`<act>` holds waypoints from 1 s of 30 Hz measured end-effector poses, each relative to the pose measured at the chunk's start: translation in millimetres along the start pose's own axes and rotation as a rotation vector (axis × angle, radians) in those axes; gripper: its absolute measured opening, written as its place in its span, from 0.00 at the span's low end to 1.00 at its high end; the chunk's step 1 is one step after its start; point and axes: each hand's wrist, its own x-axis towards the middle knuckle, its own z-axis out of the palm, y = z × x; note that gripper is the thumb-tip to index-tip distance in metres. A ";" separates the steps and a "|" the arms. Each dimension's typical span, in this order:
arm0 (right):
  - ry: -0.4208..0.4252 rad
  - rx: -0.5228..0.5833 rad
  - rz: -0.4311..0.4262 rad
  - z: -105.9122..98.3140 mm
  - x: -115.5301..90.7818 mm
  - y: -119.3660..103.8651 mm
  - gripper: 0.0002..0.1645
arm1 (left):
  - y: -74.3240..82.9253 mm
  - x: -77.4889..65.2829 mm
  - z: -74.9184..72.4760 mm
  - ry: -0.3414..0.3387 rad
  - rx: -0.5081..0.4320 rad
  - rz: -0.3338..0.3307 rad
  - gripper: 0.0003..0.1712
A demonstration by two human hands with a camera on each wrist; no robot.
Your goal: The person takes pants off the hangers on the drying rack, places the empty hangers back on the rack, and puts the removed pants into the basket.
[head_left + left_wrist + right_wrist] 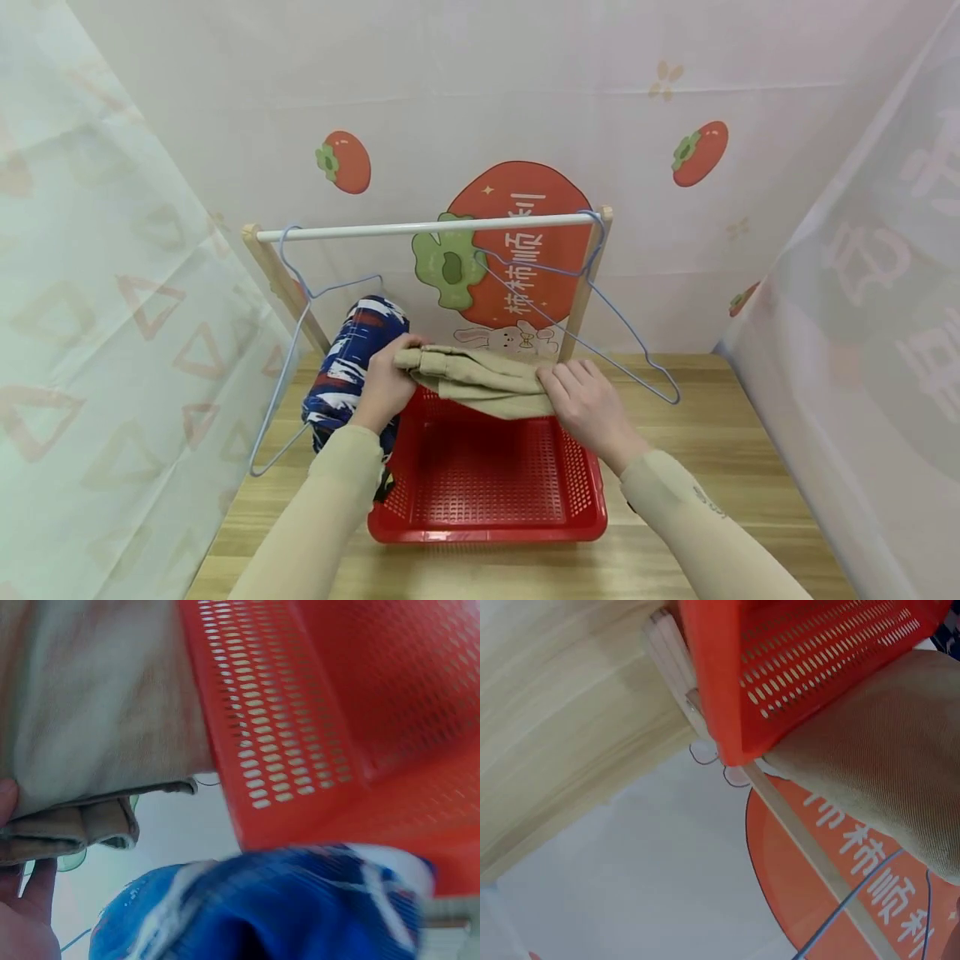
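In the head view, the left hand (386, 379) and right hand (588, 406) pinch opposite ends of the khaki garment (480, 379), long axis roughly nine-to-three, over the red basket's (491, 536) twelve-o'clock rim. The bare hanger (590, 277) lies at twelve from the right hand, the nearer.

Left wrist: the garment fills ten o'clock, pinched at eight.

Right wrist: garment at three; grip hidden.
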 end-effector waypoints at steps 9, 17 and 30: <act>-0.123 0.075 -0.060 -11.7 -29.0 -28.5 0.19 | -13.0 -45.4 -6.2 -0.221 0.032 0.081 0.25; -0.339 0.147 -0.016 -14.6 -56.4 -49.0 0.29 | -27.8 -68.0 -1.6 -0.295 0.206 0.338 0.30; -0.549 0.270 0.045 -16.2 -76.3 -62.3 0.28 | -38.7 -81.0 6.4 -0.332 0.414 0.567 0.36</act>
